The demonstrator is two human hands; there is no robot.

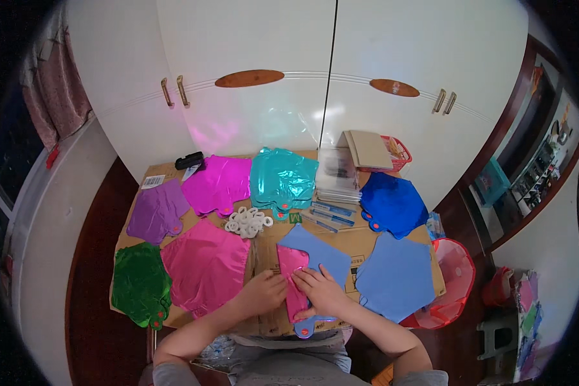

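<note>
A shiny pink foil balloon (291,262), folded into a narrow strip, lies on top of a light blue foil balloon (331,259) at the table's front middle. At the strip's left edge, my left hand (268,291) has its fingers curled and pressed together on the foil. My right hand (320,291) rests flat across the strip with fingers stretched out. Below it a blue tab with a red mark (305,329) sticks out at the table edge. To the left spreads a flat pink stack of foil balloons (206,267); another light blue stack (397,276) lies right.
Around the cardboard-covered table (264,248) lie green (139,276), purple (157,209), magenta (219,183), teal (283,179) and dark blue (394,202) foil stacks. White rings (248,222), clear packets (336,177) and blue-white slips (331,214) sit mid-table. A red bin (453,276) stands right.
</note>
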